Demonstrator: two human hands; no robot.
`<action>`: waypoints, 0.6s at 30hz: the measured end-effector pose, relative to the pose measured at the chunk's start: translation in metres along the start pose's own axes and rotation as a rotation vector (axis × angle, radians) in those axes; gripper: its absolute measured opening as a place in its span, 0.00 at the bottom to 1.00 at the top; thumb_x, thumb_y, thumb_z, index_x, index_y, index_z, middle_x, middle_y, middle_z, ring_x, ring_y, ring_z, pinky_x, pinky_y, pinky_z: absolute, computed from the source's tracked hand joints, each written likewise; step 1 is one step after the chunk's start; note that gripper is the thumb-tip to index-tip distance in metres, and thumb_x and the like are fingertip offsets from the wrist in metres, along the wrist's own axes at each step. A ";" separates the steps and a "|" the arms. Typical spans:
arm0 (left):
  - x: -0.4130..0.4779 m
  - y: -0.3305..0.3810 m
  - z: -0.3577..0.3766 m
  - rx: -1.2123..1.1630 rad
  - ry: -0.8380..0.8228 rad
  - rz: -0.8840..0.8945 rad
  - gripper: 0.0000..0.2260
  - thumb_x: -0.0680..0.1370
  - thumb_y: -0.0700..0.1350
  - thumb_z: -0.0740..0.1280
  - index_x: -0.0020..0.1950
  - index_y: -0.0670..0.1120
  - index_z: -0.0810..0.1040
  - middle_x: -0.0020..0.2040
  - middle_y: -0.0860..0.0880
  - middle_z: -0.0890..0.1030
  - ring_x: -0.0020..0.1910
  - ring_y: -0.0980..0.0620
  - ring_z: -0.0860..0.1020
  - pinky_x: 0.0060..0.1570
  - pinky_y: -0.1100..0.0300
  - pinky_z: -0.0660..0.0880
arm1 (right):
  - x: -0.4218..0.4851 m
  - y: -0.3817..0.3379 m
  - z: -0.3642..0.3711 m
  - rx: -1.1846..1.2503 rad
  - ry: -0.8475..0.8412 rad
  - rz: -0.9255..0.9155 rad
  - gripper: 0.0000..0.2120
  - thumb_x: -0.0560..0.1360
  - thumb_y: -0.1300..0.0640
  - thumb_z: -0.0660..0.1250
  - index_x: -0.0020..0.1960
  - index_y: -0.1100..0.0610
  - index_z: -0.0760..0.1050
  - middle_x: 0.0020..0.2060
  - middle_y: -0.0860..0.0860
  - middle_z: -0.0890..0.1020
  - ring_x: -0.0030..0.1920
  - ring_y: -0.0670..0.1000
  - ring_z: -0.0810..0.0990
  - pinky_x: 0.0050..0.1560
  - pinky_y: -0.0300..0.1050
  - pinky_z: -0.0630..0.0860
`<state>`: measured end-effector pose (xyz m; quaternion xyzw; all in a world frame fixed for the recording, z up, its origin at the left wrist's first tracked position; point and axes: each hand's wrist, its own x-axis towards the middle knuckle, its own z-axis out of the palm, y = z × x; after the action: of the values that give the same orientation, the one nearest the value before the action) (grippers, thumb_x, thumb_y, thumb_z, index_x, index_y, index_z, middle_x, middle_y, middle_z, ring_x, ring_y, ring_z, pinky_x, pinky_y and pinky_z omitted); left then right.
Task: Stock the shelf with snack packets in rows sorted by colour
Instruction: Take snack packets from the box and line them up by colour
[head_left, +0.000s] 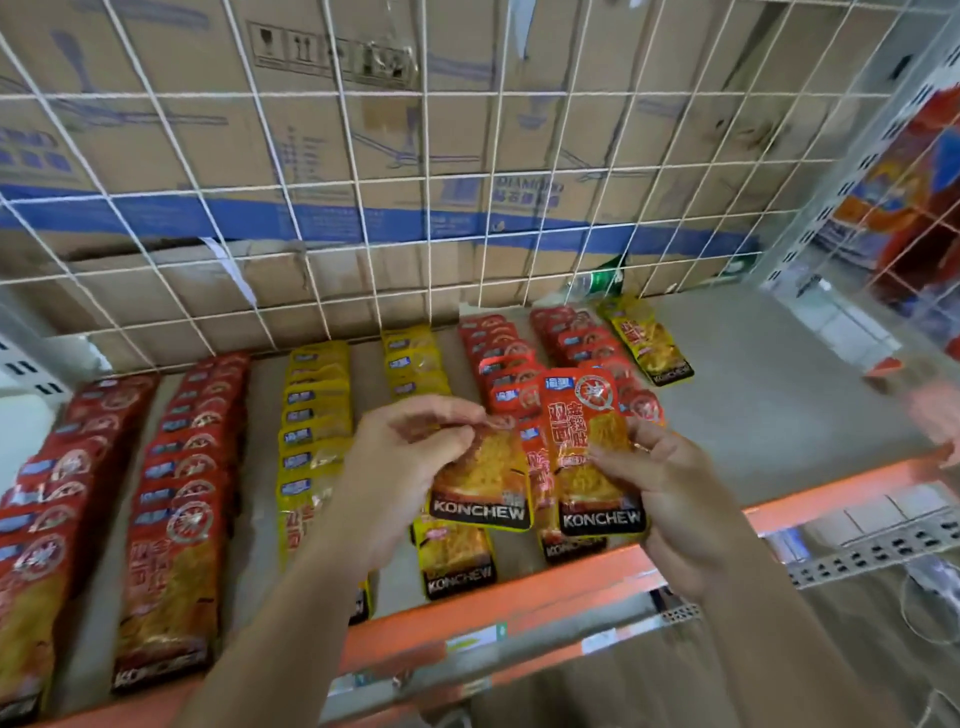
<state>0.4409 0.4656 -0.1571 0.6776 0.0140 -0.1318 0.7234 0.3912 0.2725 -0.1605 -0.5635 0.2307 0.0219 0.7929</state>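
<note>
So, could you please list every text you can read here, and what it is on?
"KONCHEW": left packet, held.
"KONCHEW": right packet, held.
"KONCHEW": front yellow packet, on the shelf.
"KONCHEW": back yellow packet, faint.
"DIAMOND": box at the back, faint.
Chinese print and small box marks: too blurred to read.

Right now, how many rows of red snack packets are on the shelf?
4. Far-left red row, second red row beside it, third red row right of centre, fourth red row right of that. The left hand and right hand hide part of those two.
</note>
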 end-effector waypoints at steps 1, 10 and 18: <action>0.000 -0.001 0.006 0.038 -0.002 0.006 0.10 0.74 0.31 0.68 0.45 0.44 0.84 0.39 0.48 0.84 0.39 0.51 0.80 0.38 0.63 0.76 | 0.004 -0.002 -0.004 -0.011 -0.012 0.002 0.10 0.73 0.70 0.66 0.51 0.60 0.79 0.47 0.61 0.85 0.43 0.57 0.84 0.50 0.54 0.81; 0.004 -0.003 0.087 0.104 0.172 0.001 0.17 0.75 0.30 0.68 0.52 0.52 0.79 0.45 0.51 0.83 0.36 0.61 0.81 0.32 0.67 0.76 | 0.039 -0.036 -0.062 -0.136 -0.193 0.019 0.10 0.75 0.70 0.65 0.52 0.60 0.79 0.42 0.55 0.86 0.41 0.51 0.85 0.45 0.45 0.82; 0.011 -0.016 0.137 0.128 0.363 -0.046 0.17 0.74 0.34 0.70 0.54 0.54 0.79 0.51 0.50 0.82 0.43 0.51 0.84 0.41 0.55 0.82 | 0.072 -0.057 -0.113 -0.202 -0.195 0.049 0.07 0.74 0.67 0.67 0.49 0.58 0.80 0.42 0.55 0.86 0.43 0.54 0.85 0.48 0.50 0.81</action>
<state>0.4269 0.3283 -0.1635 0.7343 0.1511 -0.0246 0.6613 0.4335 0.1336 -0.1671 -0.6301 0.1629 0.1191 0.7499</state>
